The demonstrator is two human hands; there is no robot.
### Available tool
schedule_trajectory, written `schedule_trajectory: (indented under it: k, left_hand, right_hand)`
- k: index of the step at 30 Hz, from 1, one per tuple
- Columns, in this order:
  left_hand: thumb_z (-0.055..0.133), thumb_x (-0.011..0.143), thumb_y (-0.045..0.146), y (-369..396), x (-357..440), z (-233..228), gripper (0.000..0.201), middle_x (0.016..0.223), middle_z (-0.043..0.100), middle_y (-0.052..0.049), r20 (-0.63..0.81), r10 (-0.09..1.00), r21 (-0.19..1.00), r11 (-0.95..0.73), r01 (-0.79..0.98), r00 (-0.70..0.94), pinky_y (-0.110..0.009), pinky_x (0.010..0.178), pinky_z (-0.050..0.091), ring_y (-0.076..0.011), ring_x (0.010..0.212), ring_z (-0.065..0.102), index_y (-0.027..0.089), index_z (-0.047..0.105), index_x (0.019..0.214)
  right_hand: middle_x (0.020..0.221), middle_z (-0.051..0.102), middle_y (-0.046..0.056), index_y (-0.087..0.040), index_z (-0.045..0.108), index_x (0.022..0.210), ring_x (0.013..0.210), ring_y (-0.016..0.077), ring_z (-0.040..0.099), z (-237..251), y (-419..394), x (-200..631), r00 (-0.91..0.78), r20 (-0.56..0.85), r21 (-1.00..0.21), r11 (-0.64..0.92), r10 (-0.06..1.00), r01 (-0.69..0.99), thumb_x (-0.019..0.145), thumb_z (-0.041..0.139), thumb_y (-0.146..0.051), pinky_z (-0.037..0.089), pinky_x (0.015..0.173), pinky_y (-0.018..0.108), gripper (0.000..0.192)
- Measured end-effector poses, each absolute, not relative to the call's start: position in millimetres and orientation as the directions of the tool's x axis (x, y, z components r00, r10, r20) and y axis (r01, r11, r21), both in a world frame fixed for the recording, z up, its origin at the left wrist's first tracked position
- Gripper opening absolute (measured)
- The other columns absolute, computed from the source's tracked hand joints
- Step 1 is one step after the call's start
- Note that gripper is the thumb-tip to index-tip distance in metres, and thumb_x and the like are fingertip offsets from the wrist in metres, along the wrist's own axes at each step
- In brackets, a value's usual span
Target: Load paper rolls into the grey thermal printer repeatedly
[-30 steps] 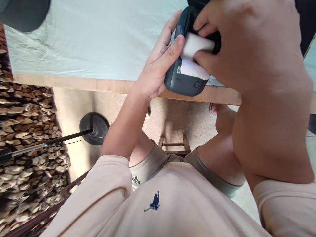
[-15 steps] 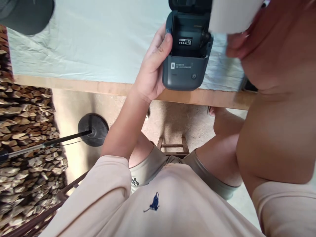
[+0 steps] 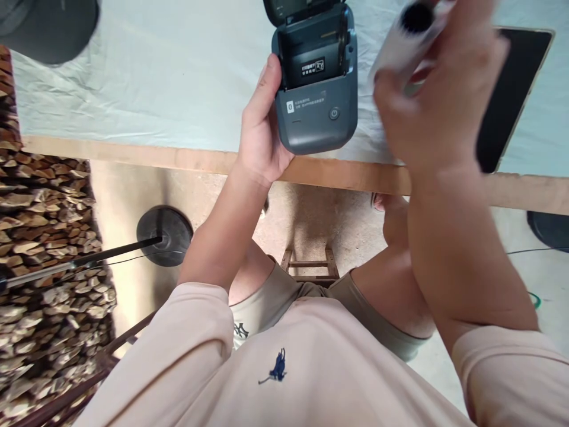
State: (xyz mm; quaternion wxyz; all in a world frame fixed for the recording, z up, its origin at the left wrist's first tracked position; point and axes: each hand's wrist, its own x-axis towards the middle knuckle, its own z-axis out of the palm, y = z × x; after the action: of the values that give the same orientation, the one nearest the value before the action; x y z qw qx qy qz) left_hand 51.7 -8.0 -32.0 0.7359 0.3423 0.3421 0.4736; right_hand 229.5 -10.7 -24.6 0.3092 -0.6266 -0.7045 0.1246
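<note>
My left hand (image 3: 263,121) is closed around the left side of a dark grey portable label printer (image 3: 317,118). The printer's lid (image 3: 297,9) stands open, and its paper bay shows a small white-printed sticker and no roll inside. A power button and a line of print mark the front face. To the right of the printer, my right hand (image 3: 440,101), smeared by motion, grips a white paper roll (image 3: 398,50). The dark hollow core of the roll faces up toward me. Printer and roll are apart.
A black tablet (image 3: 507,95) lies on the light blue cloth (image 3: 178,77) at the right. A dark grey rounded object (image 3: 48,29) is at the far left. The table's wooden edge (image 3: 178,157) runs across. Stacked firewood (image 3: 44,267) and a round-based stand (image 3: 164,234) are at lower left.
My right hand has moved down and away from my face with the paper roll, uncovering the tablet. The printer in my left hand has shifted left and slightly up, tilting a little.
</note>
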Motion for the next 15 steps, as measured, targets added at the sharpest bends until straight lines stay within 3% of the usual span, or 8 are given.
schedule_trajectory:
  k: [2,4,8,10,13,15]
  left_hand:
    - [0.039,0.077,0.052,-7.9,51.0,-32.5,0.036,0.120,0.053,0.008,-0.268,0.925,0.821,0.366,-0.437,0.271,-0.044,0.110,0.026,-0.0218,0.135,0.009,0.037,0.055,0.106]
    - [0.044,0.073,0.055,-7.7,50.5,-33.0,0.041,0.120,0.052,0.010,-0.323,0.913,0.810,0.403,-0.427,0.250,-0.042,0.111,0.024,-0.0210,0.135,0.006,0.039,0.052,0.110]
    - [0.045,0.073,0.054,-6.8,50.3,-34.5,0.045,0.121,0.052,0.010,-0.305,0.913,0.803,0.400,-0.442,0.271,-0.041,0.112,0.025,-0.0198,0.135,0.006,0.037,0.049,0.115]
    - [0.046,0.073,0.053,-6.6,50.7,-35.0,0.045,0.121,0.051,0.010,-0.298,0.912,0.800,0.399,-0.448,0.280,-0.040,0.112,0.026,-0.0192,0.135,0.007,0.037,0.049,0.115]
    - [0.047,0.073,0.053,-7.2,51.9,-34.6,0.044,0.123,0.050,0.012,-0.309,0.909,0.801,0.408,-0.439,0.282,-0.039,0.112,0.026,-0.0185,0.135,0.006,0.037,0.050,0.114]
    - [0.046,0.074,0.051,-7.7,52.9,-33.5,0.043,0.124,0.048,0.013,-0.289,0.913,0.805,0.395,-0.443,0.288,-0.041,0.112,0.026,-0.0190,0.135,0.006,0.038,0.048,0.115]
  right_hand:
    - [0.085,0.054,0.001,-0.021,0.040,0.107,0.065,0.0058,0.044,-29.4,-18.6,221.6,0.020,0.255,-0.504,0.115,0.967,0.856,0.070,0.045,-0.023,0.036,0.060,0.021,0.037]
    - [0.087,0.055,0.000,-0.022,0.044,0.105,0.067,0.0064,0.046,-29.3,-25.5,219.5,-0.009,0.247,-0.497,0.135,0.969,0.857,0.066,0.048,-0.022,0.037,0.061,0.021,0.039]
    - [0.107,0.048,0.005,-0.017,0.046,0.107,0.094,0.0111,0.047,-18.9,-22.8,236.7,0.016,0.537,-0.491,0.297,0.843,0.819,0.063,0.048,-0.014,0.039,0.068,0.021,0.044]
    - [0.105,0.046,0.009,-0.014,0.048,0.105,0.097,0.0140,0.045,-16.5,-12.8,247.0,0.093,0.584,-0.451,0.227,0.806,0.863,0.063,0.052,-0.017,0.039,0.073,0.024,0.042]
    - [0.110,0.039,0.012,-0.016,0.047,0.108,0.100,0.0183,0.044,-21.3,3.5,253.0,0.204,0.316,-0.421,-0.055,0.927,0.905,0.061,0.058,-0.026,0.039,0.083,0.032,0.049]
    - [0.111,0.037,0.013,-0.017,0.047,0.108,0.100,0.0195,0.043,-26.5,10.2,252.3,0.258,0.157,-0.424,-0.171,0.953,0.889,0.064,0.054,-0.024,0.038,0.086,0.037,0.045]
